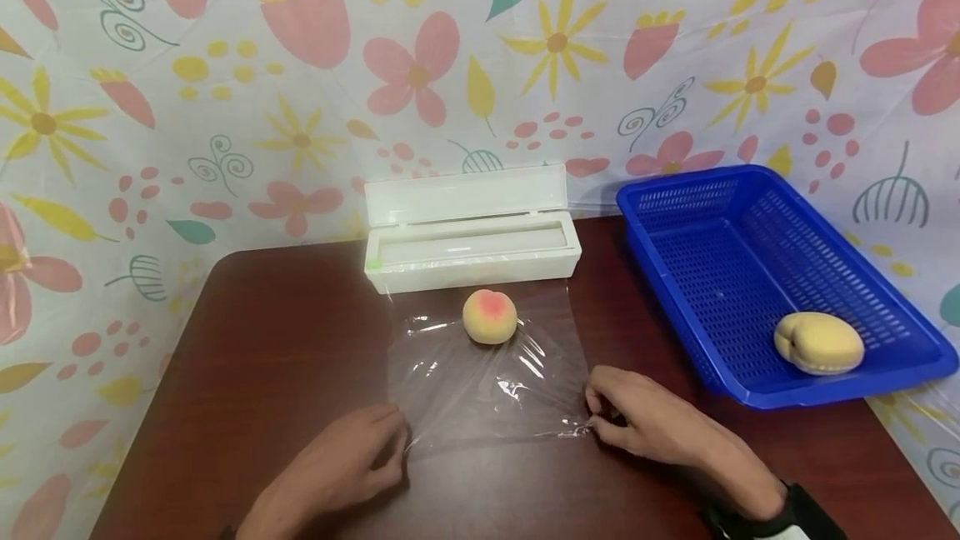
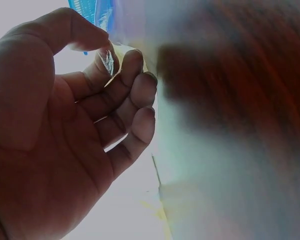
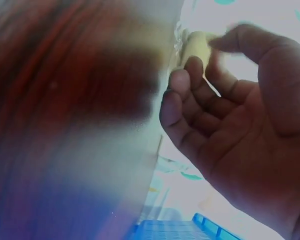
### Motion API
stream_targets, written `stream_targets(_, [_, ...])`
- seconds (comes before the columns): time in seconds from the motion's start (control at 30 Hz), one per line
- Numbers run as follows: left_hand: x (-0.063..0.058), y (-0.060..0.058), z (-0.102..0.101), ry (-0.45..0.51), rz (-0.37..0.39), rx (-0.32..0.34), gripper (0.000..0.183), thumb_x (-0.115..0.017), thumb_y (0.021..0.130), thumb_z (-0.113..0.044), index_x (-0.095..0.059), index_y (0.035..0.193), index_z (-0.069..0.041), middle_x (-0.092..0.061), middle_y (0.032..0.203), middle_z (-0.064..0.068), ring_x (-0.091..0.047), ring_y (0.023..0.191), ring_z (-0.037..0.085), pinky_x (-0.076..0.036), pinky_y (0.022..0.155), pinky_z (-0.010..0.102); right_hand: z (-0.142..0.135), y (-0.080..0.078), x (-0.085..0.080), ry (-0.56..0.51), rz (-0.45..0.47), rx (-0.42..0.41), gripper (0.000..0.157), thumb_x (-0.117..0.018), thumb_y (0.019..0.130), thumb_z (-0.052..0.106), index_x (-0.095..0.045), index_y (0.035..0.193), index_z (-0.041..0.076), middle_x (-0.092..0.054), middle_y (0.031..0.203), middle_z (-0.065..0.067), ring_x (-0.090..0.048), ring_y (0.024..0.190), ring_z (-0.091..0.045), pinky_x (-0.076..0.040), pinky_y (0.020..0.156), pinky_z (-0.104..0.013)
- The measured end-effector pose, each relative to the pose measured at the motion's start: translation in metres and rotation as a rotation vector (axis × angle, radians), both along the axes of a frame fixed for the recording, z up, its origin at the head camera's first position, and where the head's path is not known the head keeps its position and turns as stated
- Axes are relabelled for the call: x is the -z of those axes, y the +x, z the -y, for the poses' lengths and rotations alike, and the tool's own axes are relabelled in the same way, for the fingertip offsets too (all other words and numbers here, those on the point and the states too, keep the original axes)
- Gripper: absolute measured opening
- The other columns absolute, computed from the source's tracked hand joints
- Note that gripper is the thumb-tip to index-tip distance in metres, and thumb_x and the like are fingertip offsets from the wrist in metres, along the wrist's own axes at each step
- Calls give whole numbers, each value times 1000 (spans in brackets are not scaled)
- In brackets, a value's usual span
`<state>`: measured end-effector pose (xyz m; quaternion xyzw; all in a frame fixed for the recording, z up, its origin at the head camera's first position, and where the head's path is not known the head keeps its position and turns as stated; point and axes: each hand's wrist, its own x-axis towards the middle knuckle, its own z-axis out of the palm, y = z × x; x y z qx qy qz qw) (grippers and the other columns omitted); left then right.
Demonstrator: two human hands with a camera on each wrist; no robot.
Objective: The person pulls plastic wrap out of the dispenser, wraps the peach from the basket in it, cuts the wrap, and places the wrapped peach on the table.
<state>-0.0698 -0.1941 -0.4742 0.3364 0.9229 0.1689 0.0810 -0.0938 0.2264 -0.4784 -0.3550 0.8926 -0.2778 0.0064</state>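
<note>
A sheet of clear plastic wrap [image 1: 480, 407] lies stretched over the dark table, running from a white wrap dispenser [image 1: 472, 269] toward me. On its far part sits a yellow peach [image 1: 490, 317] with a pink blush on top. My left hand [image 1: 337, 458] pinches the sheet's near left corner between thumb and index finger; a shiny bit of film [image 2: 108, 61] shows there in the left wrist view. At the near right corner my right hand [image 1: 663, 423] pinches the film, with the other fingers [image 3: 172, 105] loosely curled.
The dispenser's lid [image 1: 465, 194] stands raised against the flower-patterned sheet [image 1: 300, 107] behind. To the right, a blue plastic basket [image 1: 660, 290] holds a second, yellow fruit [image 1: 819, 343]. The brown table [image 1: 247, 340] ends in a rounded corner at the back left.
</note>
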Motion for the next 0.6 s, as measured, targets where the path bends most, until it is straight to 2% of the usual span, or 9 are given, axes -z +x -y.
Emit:
stream_targets(0.13, [3,-1,1,22,-15,19,24,-66,77,-20,-45,79,-32,-43,74,-17,-41,67,2,-39,62,20,-1,1,1,60,13,-11,34,-82,73,27,-51,85,24,-49,77,12,-48,69,-3,-41,60,-19])
stream_targets(0.37, [3,0,2,45,-18,24,26,-66,76,-18,-45,79,-33,-43,73,-18,-41,67,1,-39,62,19,-2,-3,3,94,-61,-42,29,-75,77,10,-52,78,28,-46,75,16,-43,66,2,-41,57,-18])
stream_targets(0.6, [1,-1,2,54,-9,27,25,-65,77,-18,-45,79,-33,-43,73,-18,-40,67,0,-39,62,19,-1,-4,3,61,-101,-55,32,-71,74,7,-48,78,29,-41,74,17,-40,64,3,-37,54,-16])
